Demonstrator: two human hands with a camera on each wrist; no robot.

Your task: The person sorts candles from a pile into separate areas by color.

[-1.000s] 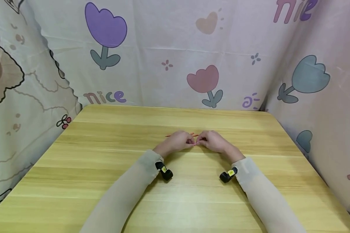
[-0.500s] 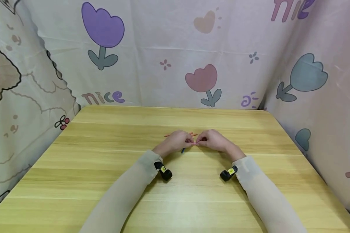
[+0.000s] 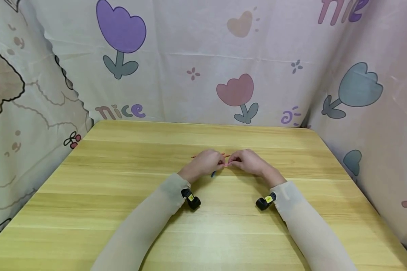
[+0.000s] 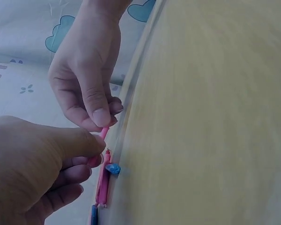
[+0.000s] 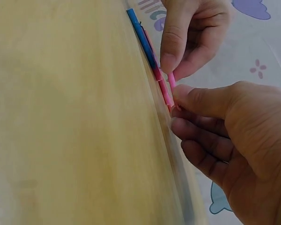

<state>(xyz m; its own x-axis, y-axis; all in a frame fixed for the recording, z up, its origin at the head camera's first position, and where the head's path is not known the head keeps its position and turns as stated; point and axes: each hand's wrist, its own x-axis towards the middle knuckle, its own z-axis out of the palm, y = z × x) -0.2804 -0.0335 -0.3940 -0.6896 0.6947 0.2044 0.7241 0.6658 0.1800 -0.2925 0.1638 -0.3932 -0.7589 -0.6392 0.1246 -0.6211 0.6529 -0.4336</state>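
Between the two hands a short, slim pink stick (image 5: 172, 80) is held just over the wooden table (image 3: 203, 226). My left hand (image 3: 206, 162) pinches one end with thumb and fingers. At the other end my right hand (image 3: 248, 162) pinches it too, with the fingertips close together. Both wrist views show the pink stick (image 4: 105, 132) bridging the small gap between the hands. Its ends are hidden in the fingers. Beneath the hands lie more pink sticks (image 4: 104, 183) and a small blue lump (image 4: 113, 168).
A blue stick (image 5: 141, 36) lies by the left hand, its near end (image 3: 213, 174) showing below that hand. Thin red-orange sticks (image 3: 227, 155) lie behind the hands, partly covered. A patterned cloth (image 3: 176, 86) hangs beyond the table's back edge.
The blue stick's end has come into view below my left hand. A little more of the pink stick shows between the fingers. Both hands stay almost in place.
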